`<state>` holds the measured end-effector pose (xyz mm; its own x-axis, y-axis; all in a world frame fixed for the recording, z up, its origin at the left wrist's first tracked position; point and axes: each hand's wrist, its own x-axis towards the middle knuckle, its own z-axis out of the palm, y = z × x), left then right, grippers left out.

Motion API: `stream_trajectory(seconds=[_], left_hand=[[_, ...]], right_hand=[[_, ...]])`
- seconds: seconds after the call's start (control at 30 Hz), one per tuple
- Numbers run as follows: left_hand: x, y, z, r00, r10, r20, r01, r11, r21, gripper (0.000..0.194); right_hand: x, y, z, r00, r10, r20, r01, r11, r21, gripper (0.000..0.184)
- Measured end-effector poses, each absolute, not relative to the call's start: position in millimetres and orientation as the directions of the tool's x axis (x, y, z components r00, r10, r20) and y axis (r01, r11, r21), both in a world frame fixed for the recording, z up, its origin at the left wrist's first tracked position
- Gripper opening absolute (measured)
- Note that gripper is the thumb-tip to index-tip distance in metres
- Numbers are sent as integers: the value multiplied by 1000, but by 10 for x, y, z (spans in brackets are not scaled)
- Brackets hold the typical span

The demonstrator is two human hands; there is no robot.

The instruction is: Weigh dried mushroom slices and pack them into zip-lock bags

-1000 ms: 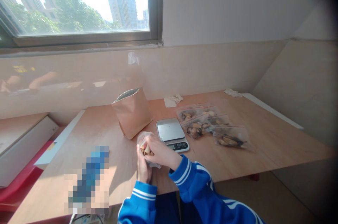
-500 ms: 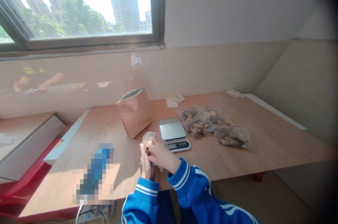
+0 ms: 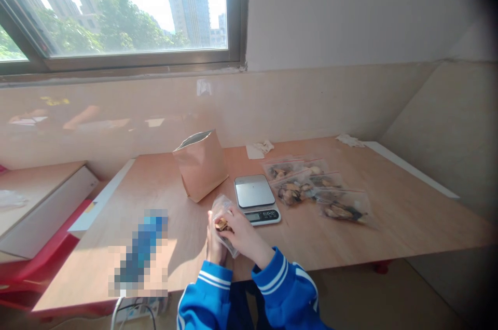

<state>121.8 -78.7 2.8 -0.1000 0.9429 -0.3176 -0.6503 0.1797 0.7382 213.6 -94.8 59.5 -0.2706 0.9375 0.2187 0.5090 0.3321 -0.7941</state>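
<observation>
Low over the table's front edge, a small clear plastic bag (image 3: 221, 204) of brown dried pieces (image 3: 222, 224), which look like dried mushrooms, is between my hands. My left hand (image 3: 215, 245) is closed around its left side, fingers pointing up. My right hand (image 3: 246, 236) grips it from the right, thumb and fingers curled about the brown pieces; its fingertips are partly hidden. Just beyond stands a kitchen scale (image 3: 254, 192) with a bare metal plate. Left of the scale, a brown paper bag (image 3: 202, 169) stands upright with its top open.
Several zip bags of dried pieces (image 3: 293, 192) lie right of the scale, one zip bag (image 3: 344, 209) nearest the front. A pixelated blue object (image 3: 143, 249) lies left. White cards and crumpled gloves (image 3: 264, 147) lie at the back. A red stool (image 3: 39, 267) is at left.
My right fingers have shifted on the plastic bag, uncovering more of the brown pieces. The bag is tilted more, and the right forearm has drawn in slightly. The view has shifted a little.
</observation>
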Motion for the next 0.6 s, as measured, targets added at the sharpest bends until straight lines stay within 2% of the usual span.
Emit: stream_trajectory(seconds=[0.23, 0.43, 0.5, 0.6], left_hand=[[1222, -815, 92, -83, 953, -292, -715, 148, 684, 30], [1200, -811, 117, -72, 956, -284, -767, 129, 628, 38], [1190, -799, 165, -30, 947, -320, -803, 168, 572, 37], [1172, -787, 231, -1, 919, -394, -823, 223, 522, 38]], right_hand=[[2218, -937, 718, -175, 946, 272, 301, 315, -900, 29], [2258, -864, 741, 5, 936, 352, 175, 346, -922, 25], [2257, -830, 744, 94, 938, 333, 86, 325, -942, 22], [2260, -774, 753, 180, 957, 228, -116, 251, -961, 25]])
